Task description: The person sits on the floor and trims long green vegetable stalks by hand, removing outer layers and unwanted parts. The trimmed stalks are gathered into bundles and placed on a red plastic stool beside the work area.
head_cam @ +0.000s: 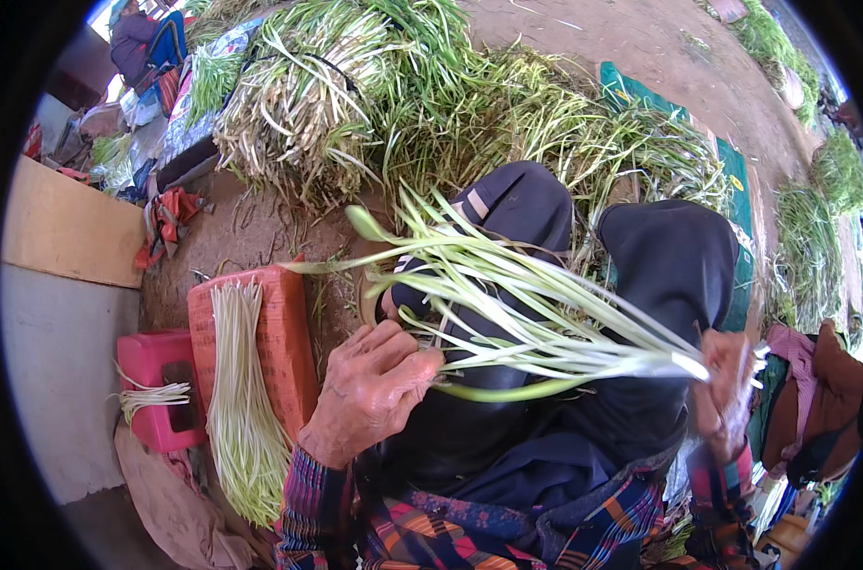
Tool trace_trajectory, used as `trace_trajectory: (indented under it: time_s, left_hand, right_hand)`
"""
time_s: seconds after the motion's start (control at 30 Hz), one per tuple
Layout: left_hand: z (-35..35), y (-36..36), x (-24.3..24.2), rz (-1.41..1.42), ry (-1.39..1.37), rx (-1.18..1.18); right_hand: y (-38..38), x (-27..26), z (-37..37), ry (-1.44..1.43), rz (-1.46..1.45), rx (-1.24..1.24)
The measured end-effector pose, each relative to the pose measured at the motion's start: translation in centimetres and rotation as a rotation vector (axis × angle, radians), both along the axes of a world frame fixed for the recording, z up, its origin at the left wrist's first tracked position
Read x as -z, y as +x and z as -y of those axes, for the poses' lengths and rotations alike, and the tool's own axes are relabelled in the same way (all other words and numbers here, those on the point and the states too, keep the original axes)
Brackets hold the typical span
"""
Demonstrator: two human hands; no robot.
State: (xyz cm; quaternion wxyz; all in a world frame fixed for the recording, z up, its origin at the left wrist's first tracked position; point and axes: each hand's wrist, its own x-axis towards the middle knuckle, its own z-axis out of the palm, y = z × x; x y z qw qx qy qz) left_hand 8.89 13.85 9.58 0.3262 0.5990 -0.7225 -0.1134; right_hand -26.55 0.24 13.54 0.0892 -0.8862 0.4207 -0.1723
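Pale green leafy stalks [545, 313], which look like garlic chives or young garlic, stretch across my lap in a loose bunch. My right hand [724, 388] grips their white ends, which poke out past the fingers; it is somewhat blurred. At the leafy side, my left hand [374, 385] has its fingers curled, thumb and forefinger pinched on thin leaf ends. Left of that hand, a neat bundle of trimmed pale stalks [242, 385] lies over a red-orange wrapped block [285, 335]. A smaller bunch of white stalks [157, 399] rests on a pink plastic stool [146, 356].
A big heap of uncleaned stalks [317, 107] lies beyond my knees, with loose leaf litter [531, 107] beside it on green sheeting [734, 235]. A board-topped wall [75, 221] stands at left. Another person [143, 43] sits far left. Clothing [809, 399] lies at right.
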Motion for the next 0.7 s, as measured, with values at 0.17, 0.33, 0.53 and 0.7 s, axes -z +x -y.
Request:
trace_trajectory:
  time_s: [0.17, 0.33, 0.53, 0.7]
  left_hand:
    - [-0.3, 0.6, -0.9, -0.202, -0.043, -0.099]
    - [2.3, 0.0, -1.3, -0.102, -0.221, -0.115]
    - [3.3, -2.6, -0.9, -0.097, -0.024, 0.111]
    - [2.2, -2.5, -1.5, -0.327, -0.015, 0.123]
  right_hand:
    - [-0.4, -3.4, 0.8, -0.089, 0.003, 0.062]
    - [0.3, -2.0, 1.1, 0.106, -0.075, 0.005]
    - [-1.0, 1.5, -0.3, 0.123, 0.051, 0.051]
    - [-2.0, 4.4, 0.1, -0.042, 0.156, -0.039]
